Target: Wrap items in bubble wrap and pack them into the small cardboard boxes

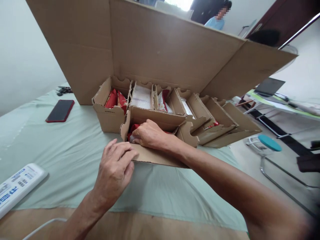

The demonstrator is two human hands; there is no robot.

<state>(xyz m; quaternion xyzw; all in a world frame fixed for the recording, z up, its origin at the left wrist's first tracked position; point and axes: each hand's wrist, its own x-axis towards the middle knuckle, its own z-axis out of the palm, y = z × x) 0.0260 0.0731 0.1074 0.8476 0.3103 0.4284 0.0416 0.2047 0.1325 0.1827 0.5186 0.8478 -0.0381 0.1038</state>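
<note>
In the head view, an open cardboard box [155, 154] lies at the front of a row of similar boxes, with red packets [134, 128] inside. My left hand [117, 163] grips the near left edge of this box, fingers curled over its wall. Reaching down into the same box is my right hand [147, 134], its fingers closed at a whitish, clear plastic bit [135, 139] beside the red packets. My fingers and the box wall hide most of what is held there. Behind stands a box with red packets [111, 99], next to one with a white packet [142, 97].
A tall cardboard panel [162, 50] stands behind the boxes. On the green cloth [82, 150] at left lie a phone [60, 111] and a white power strip [21, 186]. A teal stool [270, 142] stands right; a person [215, 23] is in the background.
</note>
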